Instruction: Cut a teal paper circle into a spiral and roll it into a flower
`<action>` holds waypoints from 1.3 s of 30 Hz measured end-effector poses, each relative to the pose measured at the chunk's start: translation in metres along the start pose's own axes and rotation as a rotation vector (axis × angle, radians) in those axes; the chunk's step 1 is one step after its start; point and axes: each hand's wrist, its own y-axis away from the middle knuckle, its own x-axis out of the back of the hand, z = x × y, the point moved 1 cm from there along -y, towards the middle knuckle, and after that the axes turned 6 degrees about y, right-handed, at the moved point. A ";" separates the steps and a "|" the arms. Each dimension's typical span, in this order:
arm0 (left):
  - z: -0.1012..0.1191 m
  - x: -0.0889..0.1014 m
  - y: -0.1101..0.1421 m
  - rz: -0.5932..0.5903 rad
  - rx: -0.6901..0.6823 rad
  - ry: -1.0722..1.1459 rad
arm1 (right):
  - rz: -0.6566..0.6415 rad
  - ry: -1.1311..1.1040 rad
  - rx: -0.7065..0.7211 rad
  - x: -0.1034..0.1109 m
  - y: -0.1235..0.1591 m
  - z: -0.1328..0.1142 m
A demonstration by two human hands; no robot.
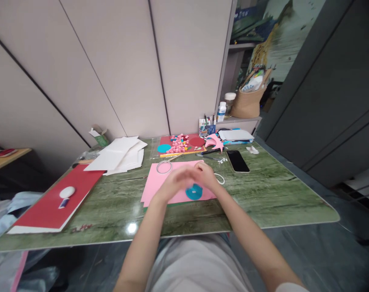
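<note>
My left hand, slightly blurred, is held over sheets of pink paper with its fingers stretched toward the right hand. Beside it, my right hand has its fingers curled together; whatever is in them, if anything, cannot be made out. Just below the hands a blue disc with a small pale spot in its middle lies on the pink paper. A thin ring rests on the paper's upper left part. To the right of my right hand, a white ring is partly hidden.
Behind the paper sits a pile of small pink pieces on red paper. A phone lies to the right. White sheets and red paper are on the left. A pen box stands by the wall.
</note>
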 end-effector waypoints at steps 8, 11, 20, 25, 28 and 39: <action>-0.042 0.021 -0.040 0.051 -0.172 -0.265 | 0.034 0.049 0.049 -0.005 0.001 -0.005; -0.051 0.029 -0.038 0.004 -0.128 -0.130 | 0.052 0.041 0.055 -0.007 0.002 -0.004; -0.063 0.031 -0.036 -0.002 -0.070 0.102 | 0.063 0.041 0.042 -0.006 0.002 0.000; -0.067 0.034 -0.038 0.062 -0.069 0.151 | 0.042 0.065 0.034 -0.005 0.002 -0.005; -0.068 0.038 -0.039 0.122 -0.083 0.167 | 0.017 0.068 0.010 -0.004 0.002 -0.007; -0.071 0.039 -0.041 0.205 -0.102 0.160 | -0.115 0.020 0.071 -0.008 0.003 0.001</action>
